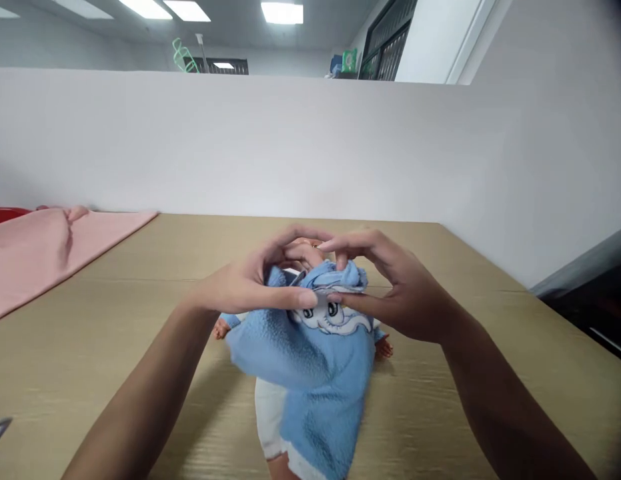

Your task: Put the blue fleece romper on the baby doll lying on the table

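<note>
A baby doll lies on its back on the wooden table, its small hands sticking out at both sides. Over its chest is a blue fleece garment with an embroidered cartoon face and a bunched upper edge. My left hand grips that edge from the left, thumb across the front and fingers curled behind. From the right, my right hand pinches the same edge, its thumb beside the embroidered eyes. My two index fingertips nearly meet above the cloth. Most of the doll's head is hidden behind my hands and the fabric.
A pink cloth is spread over the table's left side, with a red object behind it. The tabletop runs back to a white partition. A dark object stands past the right edge.
</note>
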`<state>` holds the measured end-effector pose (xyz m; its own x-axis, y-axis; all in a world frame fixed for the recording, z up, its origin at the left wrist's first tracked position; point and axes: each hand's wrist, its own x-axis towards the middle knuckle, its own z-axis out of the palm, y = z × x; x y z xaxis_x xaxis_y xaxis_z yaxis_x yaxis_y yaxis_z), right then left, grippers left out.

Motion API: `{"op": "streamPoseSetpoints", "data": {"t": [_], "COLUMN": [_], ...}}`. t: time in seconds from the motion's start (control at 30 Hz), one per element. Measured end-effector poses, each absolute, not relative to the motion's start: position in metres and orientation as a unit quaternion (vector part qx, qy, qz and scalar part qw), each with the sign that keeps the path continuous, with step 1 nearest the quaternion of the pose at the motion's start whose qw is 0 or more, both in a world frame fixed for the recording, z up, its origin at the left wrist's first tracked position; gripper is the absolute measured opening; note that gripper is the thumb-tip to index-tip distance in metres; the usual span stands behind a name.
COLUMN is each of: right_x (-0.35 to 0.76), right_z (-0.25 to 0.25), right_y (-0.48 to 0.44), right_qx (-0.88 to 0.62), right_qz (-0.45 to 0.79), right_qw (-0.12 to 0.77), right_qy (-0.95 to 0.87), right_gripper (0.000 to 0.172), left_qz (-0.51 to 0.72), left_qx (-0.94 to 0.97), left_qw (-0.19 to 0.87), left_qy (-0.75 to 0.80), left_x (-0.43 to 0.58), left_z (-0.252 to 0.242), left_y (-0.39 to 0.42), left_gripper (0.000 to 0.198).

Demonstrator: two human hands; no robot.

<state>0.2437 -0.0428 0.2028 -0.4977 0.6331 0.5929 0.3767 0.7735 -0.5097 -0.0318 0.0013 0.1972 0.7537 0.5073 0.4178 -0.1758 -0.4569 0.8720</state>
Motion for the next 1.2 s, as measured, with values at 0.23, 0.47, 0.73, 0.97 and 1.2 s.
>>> {"op": "streamPoseSetpoints", "data": {"t": [0.23, 0.47, 0.73, 0.97, 1.2], "right_x": [0.245, 0.246, 0.239, 0.255, 0.249], "right_z": [0.196, 0.197, 0.198, 0.195, 0.196], "right_y": [-0.042, -0.047, -0.041, -0.037, -0.038], "right_qx": [-0.316, -0.398, -0.368, -0.313, -0.306], "right_qz": [0.162, 0.241, 0.237, 0.344, 0.286], "right_qw": [0.404, 0.366, 0.325, 0.369, 0.515], "right_qy": [-0.843, -0.806, -0.838, -0.805, -0.748], "right_gripper": [0.080, 0.087, 0.038, 0.036, 0.061], "left_qz": [0.396, 0.438, 0.500, 0.487, 0.416], "left_qx": [0.799, 0.789, 0.770, 0.763, 0.815], "left_qw": [0.428, 0.395, 0.364, 0.363, 0.305], "left_qy": [0.147, 0.173, 0.158, 0.223, 0.265], "left_x": [-0.035, -0.038, -0.036, -0.043, -0.060], "left_z": [0.197, 0.199, 0.194, 0.201, 0.202], "left_y": [0.001, -0.003, 0.000, 0.005, 0.011], "left_gripper": [0.057, 0.045, 0.035, 0.042, 0.040]}}
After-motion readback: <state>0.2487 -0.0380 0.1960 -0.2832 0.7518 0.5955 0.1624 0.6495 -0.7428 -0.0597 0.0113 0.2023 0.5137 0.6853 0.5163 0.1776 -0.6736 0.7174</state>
